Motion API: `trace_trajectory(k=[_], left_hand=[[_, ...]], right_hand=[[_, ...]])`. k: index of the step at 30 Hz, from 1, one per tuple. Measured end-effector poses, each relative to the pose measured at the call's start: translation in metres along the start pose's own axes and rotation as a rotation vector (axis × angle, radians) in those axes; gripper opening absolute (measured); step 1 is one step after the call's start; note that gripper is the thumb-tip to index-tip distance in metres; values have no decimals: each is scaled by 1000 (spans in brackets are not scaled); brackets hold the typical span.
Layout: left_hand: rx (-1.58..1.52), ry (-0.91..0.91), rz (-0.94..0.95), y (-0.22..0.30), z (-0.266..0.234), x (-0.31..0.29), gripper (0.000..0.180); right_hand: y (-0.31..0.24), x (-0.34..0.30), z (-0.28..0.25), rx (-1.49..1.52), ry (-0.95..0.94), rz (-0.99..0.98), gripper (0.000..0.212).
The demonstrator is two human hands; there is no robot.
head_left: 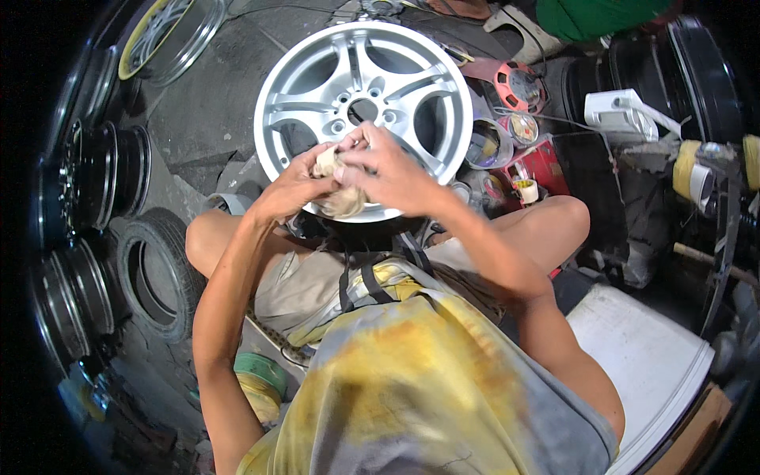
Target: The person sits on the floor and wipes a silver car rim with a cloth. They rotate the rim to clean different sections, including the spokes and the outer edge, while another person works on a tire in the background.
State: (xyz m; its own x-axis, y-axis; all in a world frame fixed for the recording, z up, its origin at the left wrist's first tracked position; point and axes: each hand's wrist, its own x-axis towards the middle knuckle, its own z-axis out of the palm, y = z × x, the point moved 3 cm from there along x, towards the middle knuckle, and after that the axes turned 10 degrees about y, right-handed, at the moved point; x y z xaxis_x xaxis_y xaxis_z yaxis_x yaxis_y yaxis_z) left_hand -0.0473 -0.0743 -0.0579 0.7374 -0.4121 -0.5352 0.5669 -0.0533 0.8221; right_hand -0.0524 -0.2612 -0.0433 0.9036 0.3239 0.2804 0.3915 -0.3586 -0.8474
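Note:
A silver alloy car wheel (297,87) lies face up in front of me, its spokes and centre hole showing. Over its near edge, my left hand (301,186) is closed around a crumpled beige wad (343,204) that looks like cloth. A paler, rounded piece (325,163) sticks out between the fingers; whether it belongs to the same wad I cannot tell. My right hand (388,174), slightly blurred, meets the left from the right side, its fingers bent and pinching at the wad. Both hands hide part of the wheel's lower spokes.
On the left stand several dark wheel rims (95,174) and a black tyre (158,277). Right of the wheel are a clear tub (484,146), a red reel (518,85) and small cans. A white panel (641,356) lies at my right, a green container (260,372) at my left.

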Motion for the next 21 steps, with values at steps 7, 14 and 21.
trace_trajectory(k=[7, 14, 21], left_hand=[[33, 226, 138, 30, -8, -42, 30], [-186, 483, 76, -16, -2, -100, 33], [-274, 348, -205, -71, 23, -143, 33]], right_hand=[[216, -7, -181, -295, 345, 596, 33], [422, -113, -165, -820, 115, 961, 39], [400, -121, -131, -721, 253, 1090, 43]])
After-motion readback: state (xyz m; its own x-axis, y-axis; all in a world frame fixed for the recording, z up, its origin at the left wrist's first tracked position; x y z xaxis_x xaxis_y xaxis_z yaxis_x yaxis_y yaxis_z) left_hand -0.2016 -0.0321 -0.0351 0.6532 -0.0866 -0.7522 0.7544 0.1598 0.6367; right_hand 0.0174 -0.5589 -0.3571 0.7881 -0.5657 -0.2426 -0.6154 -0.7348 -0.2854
